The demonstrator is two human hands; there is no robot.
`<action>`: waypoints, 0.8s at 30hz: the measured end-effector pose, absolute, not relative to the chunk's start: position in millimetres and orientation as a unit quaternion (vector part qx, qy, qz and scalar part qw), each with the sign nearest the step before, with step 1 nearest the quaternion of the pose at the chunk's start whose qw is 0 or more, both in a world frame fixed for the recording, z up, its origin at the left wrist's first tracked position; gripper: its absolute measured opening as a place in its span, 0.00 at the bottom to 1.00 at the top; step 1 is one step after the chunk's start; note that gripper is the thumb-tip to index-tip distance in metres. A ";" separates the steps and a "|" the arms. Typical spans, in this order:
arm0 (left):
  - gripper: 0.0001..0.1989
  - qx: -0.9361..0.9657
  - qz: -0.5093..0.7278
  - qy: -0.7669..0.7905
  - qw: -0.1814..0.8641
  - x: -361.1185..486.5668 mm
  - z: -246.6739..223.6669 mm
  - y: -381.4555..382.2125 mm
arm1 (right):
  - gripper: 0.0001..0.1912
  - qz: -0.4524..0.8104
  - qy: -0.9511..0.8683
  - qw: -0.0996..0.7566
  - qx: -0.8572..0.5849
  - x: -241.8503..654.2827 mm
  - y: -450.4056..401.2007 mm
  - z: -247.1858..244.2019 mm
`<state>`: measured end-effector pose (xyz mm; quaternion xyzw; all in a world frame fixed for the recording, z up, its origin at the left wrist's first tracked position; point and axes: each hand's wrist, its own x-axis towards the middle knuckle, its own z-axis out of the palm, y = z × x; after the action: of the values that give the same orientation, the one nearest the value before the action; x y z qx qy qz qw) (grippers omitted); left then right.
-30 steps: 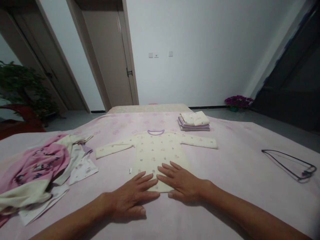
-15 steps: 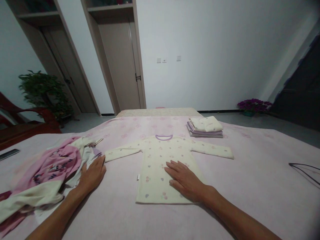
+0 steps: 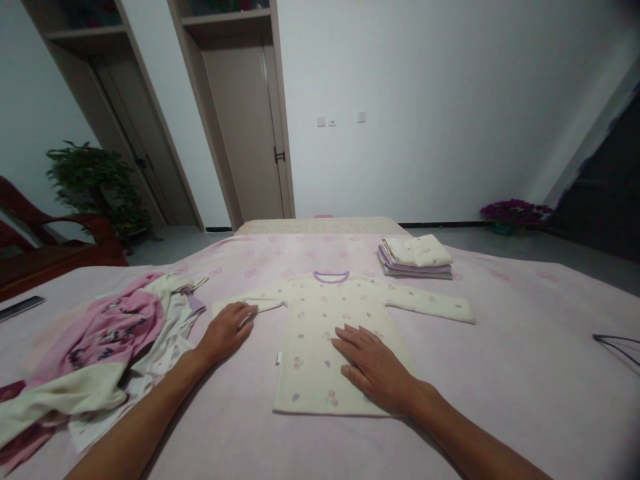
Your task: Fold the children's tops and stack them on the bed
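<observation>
A cream long-sleeved shirt with small printed motifs and a purple collar lies spread flat, both sleeves out to the sides. My right hand rests flat on the lower right of its body, fingers stretched. On the left sleeve lies my left hand, fingers extended and palm down, covering part of the sleeve. Left of that hand is a loose heap of clothes, pink, cream and white. Behind the shirt to the right sits a stack of folded clothes, with a cream piece on top.
Everything lies on a pink-patterned cloth over a broad surface. A phone is at the far left, and a thin black looped object at the right edge. A wooden chair stands beyond the left side.
My left hand has moved right, from the edge of the clothes heap onto the shirt's left sleeve. My right hand stays on the shirt. The view has shifted slightly.
</observation>
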<state>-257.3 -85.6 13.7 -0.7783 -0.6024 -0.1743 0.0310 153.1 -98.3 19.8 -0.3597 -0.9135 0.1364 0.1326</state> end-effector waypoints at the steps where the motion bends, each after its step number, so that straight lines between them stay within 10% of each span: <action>1: 0.19 -0.777 -0.170 -0.605 0.028 -253.9 12.8 -82.2 | 0.27 0.139 -0.913 0.131 -0.361 152.8 -98.6 20.7; 24: 0.19 -0.704 -0.131 -0.691 0.099 -247.3 12.8 -61.8 | 0.27 0.134 -0.912 0.101 -0.374 151.2 -102.2 31.2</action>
<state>-247.3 -61.8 12.8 -0.7042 -0.6907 -0.1309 0.0993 151.2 -102.2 31.2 -0.3740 -0.9122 0.1336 0.1010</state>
